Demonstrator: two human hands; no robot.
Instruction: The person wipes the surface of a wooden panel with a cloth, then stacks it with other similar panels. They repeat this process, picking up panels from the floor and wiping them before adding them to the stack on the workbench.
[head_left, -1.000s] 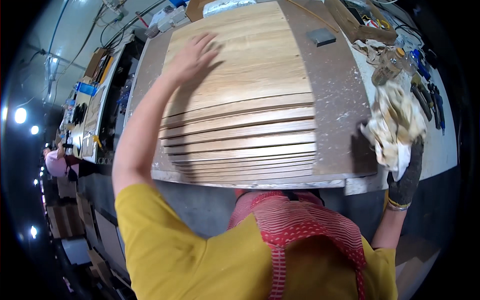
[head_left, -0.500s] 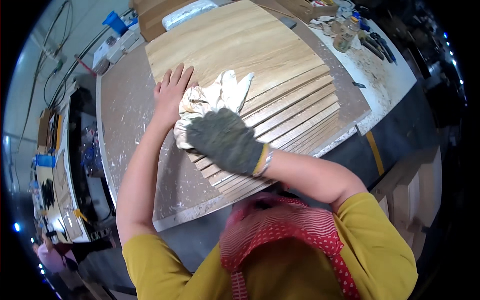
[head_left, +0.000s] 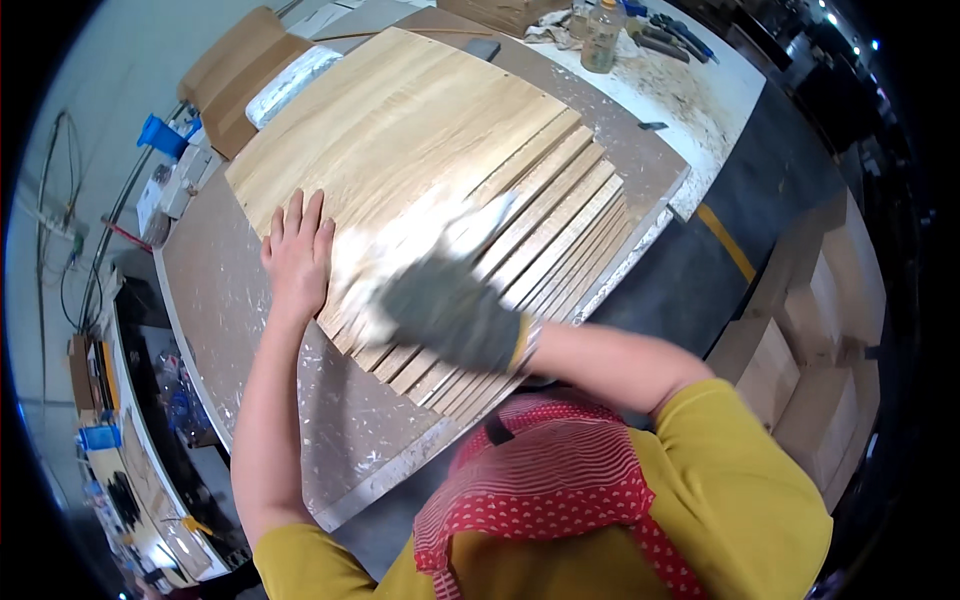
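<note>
My bare left hand [head_left: 297, 262] lies flat on the left edge of the top wooden board [head_left: 400, 125], fingers stretched out. In a dark grey-green work glove, my right hand [head_left: 447, 312] presses a bunched white cloth [head_left: 395, 240] on the board's near part. Both cloth and glove are smeared by motion, and the glove hides part of the cloth. Below the top board, several more boards [head_left: 560, 225] are stacked in steps, their near edges fanned out toward me.
The stack rests on a brown, paint-flecked worktable [head_left: 215, 285]. At the back stand an open cardboard box [head_left: 235, 75] with a plastic-wrapped pack [head_left: 292, 85], and a blue cup [head_left: 163, 137]. A bottle [head_left: 602, 38] and pliers [head_left: 660, 42] sit far right. Wooden pieces [head_left: 800, 370] stand at right.
My view has turned, shifting the table and stack leftward in the picture. The cloth has moved with my right hand over the board, away from my left hand, which stays flat on the edge.
</note>
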